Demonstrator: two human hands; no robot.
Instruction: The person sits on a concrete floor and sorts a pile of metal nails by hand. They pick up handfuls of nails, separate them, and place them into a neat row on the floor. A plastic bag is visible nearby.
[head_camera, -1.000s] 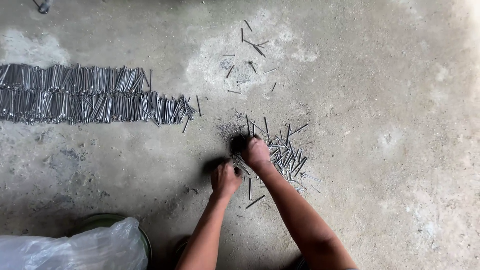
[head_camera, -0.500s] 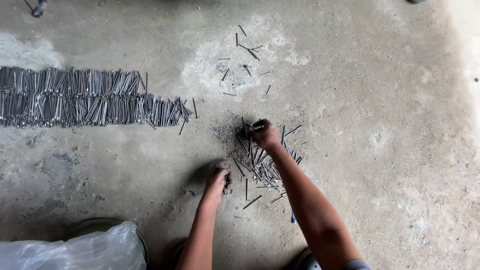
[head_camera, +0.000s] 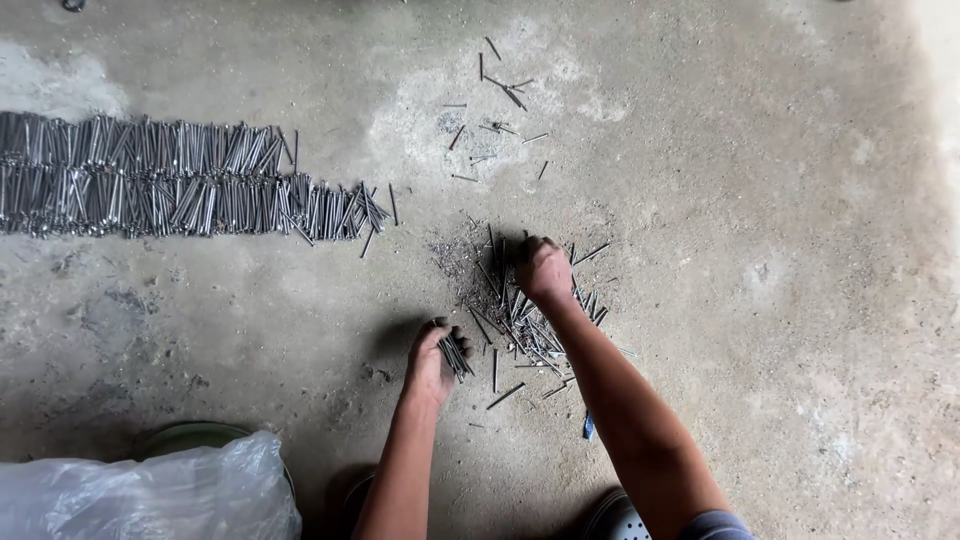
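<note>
A loose heap of grey metal nails (head_camera: 520, 320) lies on the concrete floor in front of me. My right hand (head_camera: 543, 270) rests fingers-down on the far edge of that heap, closed over some nails. My left hand (head_camera: 432, 358) sits just left of the heap and grips a small bundle of nails (head_camera: 456, 355) that sticks out past the fingers. A long row of nails laid side by side (head_camera: 180, 185) stretches across the floor at the far left.
Scattered single nails (head_camera: 495, 100) lie on a pale patch of floor further away. A clear plastic bag (head_camera: 140, 495) over a round green rim (head_camera: 190, 437) sits at the lower left. A small blue scrap (head_camera: 589, 427) lies by my right forearm.
My right hand has moved from the near side of the heap to its far edge. My left hand has drawn slightly left and now shows a bundle of nails in its grip.
</note>
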